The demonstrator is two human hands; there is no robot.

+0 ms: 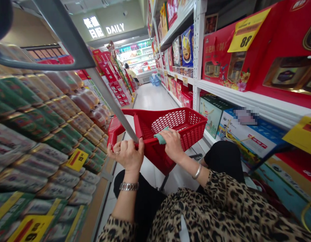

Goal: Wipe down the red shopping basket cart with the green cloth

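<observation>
A red plastic shopping cart (170, 148) with perforated basket walls stands tilted between my knees. My left hand (127, 152) is wrapped over its near red edge, beside the base of a grey metal pole. That pole (110, 97) rises to the upper left and ends in a large grey loop handle (62, 37). My right hand (172, 143) presses a folded green cloth (160, 136) against the basket's rim, fingers closed over it. The lower ends of the cart are partly hidden behind my hands and legs.
Stacked packs of cans (44, 154) line the left side. White shelves (258, 97) with red gift boxes (226, 60) and yellow price tags run close along the right. Ahead, a pale tiled aisle (147, 97) leads to lit shelves (137, 57), where a person stands near the left.
</observation>
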